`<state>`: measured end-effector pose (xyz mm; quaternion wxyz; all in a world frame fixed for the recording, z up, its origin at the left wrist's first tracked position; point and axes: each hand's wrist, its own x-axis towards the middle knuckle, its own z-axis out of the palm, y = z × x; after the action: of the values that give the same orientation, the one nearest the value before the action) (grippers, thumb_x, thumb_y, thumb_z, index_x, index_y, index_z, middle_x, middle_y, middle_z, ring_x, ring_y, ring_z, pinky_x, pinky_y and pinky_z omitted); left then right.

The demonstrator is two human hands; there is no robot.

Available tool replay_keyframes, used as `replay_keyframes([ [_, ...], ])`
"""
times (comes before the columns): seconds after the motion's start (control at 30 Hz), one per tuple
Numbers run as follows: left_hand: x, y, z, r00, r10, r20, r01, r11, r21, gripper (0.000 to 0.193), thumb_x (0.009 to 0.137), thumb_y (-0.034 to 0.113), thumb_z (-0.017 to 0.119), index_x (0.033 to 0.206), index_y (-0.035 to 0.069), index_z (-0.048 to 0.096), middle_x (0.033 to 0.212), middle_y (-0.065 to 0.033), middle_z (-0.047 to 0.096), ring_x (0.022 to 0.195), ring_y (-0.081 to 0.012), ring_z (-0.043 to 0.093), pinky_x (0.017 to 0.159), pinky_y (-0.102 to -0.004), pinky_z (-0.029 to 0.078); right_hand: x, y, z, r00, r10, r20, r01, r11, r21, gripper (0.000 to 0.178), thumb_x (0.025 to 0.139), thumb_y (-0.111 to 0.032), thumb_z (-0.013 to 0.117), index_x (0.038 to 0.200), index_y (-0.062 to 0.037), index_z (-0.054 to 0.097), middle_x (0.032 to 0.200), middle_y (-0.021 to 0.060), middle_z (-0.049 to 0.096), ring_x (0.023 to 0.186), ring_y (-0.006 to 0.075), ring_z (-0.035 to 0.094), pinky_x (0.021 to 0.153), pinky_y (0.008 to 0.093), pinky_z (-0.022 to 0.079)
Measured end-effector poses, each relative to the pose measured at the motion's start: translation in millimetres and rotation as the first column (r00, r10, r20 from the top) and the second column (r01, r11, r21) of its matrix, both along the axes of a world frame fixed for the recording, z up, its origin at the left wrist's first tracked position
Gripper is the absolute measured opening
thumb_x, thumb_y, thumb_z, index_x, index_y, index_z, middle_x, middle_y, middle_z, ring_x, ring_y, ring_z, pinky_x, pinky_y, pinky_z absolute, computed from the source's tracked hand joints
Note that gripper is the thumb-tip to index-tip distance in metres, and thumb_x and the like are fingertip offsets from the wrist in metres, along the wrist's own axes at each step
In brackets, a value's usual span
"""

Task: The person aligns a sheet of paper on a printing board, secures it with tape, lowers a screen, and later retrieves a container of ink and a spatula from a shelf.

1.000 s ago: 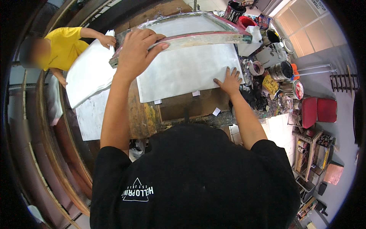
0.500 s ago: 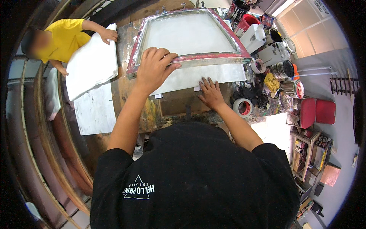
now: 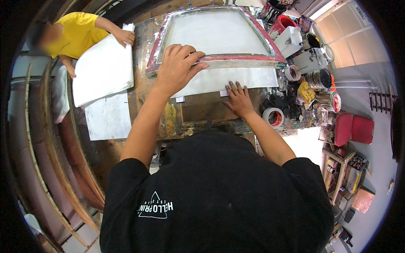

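Both forearms reach forward from the black sleeves over a stained table (image 3: 168,116), elbows apart. The right hand (image 3: 239,100) lies palm down, fingers spread and pointing away, their tips dark with stain, on the near edge of a white sheet (image 3: 228,78); it grips nothing. A roll of tape (image 3: 273,118) sits to its right, and a small white tab (image 3: 223,93) shows just beside its fingers.

The left hand (image 3: 179,67) reaches a little farther out, partly closed, its fingers hooked over the near bar of a red-edged frame (image 3: 242,63) and its thumb stretched along the front. The frame sits over the sheet, covering its far part; whether the two touch, I cannot tell.

To the right, a yellow sponge (image 3: 306,92) lies among the containers: a can (image 3: 329,101) with a red end, a black-smeared can (image 3: 319,79) and a small tub (image 3: 292,73), contents unclear. Beyond stand a smudged white jug (image 3: 289,42), an open can (image 3: 311,41) with a dark inside, and a red bucket (image 3: 282,26).

At far left, a person in yellow (image 3: 80,33) holds a stack of white sheets (image 3: 103,69).
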<state>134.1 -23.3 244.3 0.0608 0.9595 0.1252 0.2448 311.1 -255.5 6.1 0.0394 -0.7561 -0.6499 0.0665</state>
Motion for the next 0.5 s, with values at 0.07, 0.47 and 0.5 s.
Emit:
replay_keyframes([
  [0.07, 0.6, 0.3, -1.7, 1.000, 0.005, -0.015, -0.005, 1.000, 0.016, 0.033, 0.093, 0.038, 0.070, 0.111, 0.011, 0.073, 0.103, -0.0063, 0.064, 0.101, -0.0271, 0.058, 0.099, -0.0441, 0.043, 0.2, 0.0, 2.0, 1.000, -0.001, -0.004, 0.001, 1.000, -0.004, 0.078, 0.093, -0.051, 0.065, 0.158, -0.0157, 0.038, 0.168, 0.0085, 0.029, 0.154, 0.0354, 0.025, 0.121, 0.0627, 0.026],
  [0.47, -1.8, -4.8, -9.3, 1.000, -0.009, -0.019, 0.008, 0.999, -0.047, 0.030, 0.092, 0.033, 0.072, 0.112, 0.012, 0.072, 0.104, -0.0073, 0.064, 0.105, -0.0292, 0.058, 0.097, -0.0436, 0.042, -40.4, 30.5, 24.1, 0.975, 0.216, -0.047, -0.219, 0.974, -0.064, 0.078, 0.093, -0.050, 0.066, 0.156, -0.0128, 0.041, 0.168, 0.0104, 0.029, 0.155, 0.0344, 0.025, 0.123, 0.0622, 0.020],
  [0.5, -1.8, -4.9, -8.8, 1.000, -0.012, -0.020, 0.011, 0.999, -0.049, 0.030, 0.092, 0.033, 0.072, 0.112, 0.012, 0.072, 0.105, -0.0074, 0.064, 0.106, -0.0293, 0.058, 0.097, -0.0438, 0.042, -50.1, 38.2, 19.5, 0.952, 0.291, -0.091, -0.297, 0.952, -0.067, 0.077, 0.093, -0.051, 0.065, 0.156, -0.0124, 0.042, 0.167, 0.0107, 0.029, 0.155, 0.0344, 0.025, 0.123, 0.0621, 0.020],
])
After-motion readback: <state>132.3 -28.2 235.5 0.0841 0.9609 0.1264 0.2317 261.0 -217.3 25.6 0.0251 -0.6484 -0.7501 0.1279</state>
